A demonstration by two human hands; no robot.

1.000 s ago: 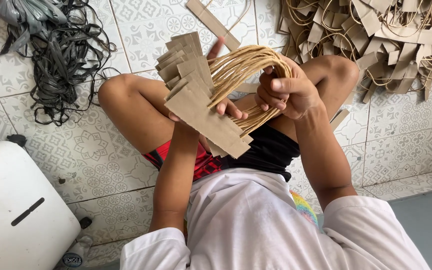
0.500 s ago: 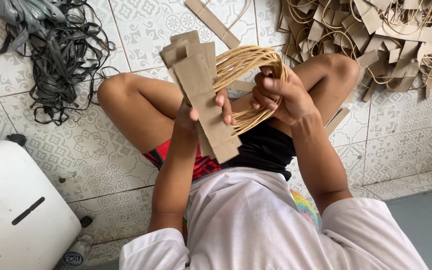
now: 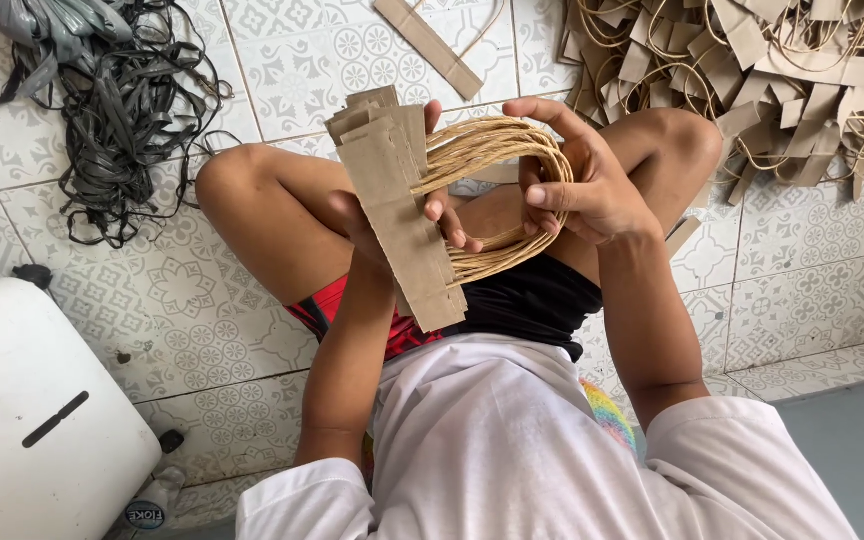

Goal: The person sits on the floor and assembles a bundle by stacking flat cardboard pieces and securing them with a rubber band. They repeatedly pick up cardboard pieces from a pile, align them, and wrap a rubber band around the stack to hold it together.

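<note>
Brown cardboard strips [image 3: 399, 215] stacked in left hand [image 3: 392, 215], grasped above the lap; attached twine loops [image 3: 497, 195] fan rightward. Right hand [image 3: 582, 185] curls around loops, fingers pinching them. Loose handle pile [image 3: 772, 70] lies on tiled floor [image 3: 202, 300].

Left hand [image 3: 392, 215] raised at 11 o'clock, fingers curled closed, right hand [image 3: 577, 190] at 1 o'clock, fingers hooked, forearms converging, knees bent

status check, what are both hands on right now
Left hand grips stack of brown cardboard strips. Right hand hooked through their tan twisted-paper cord loops. Nothing between the hands.
</note>
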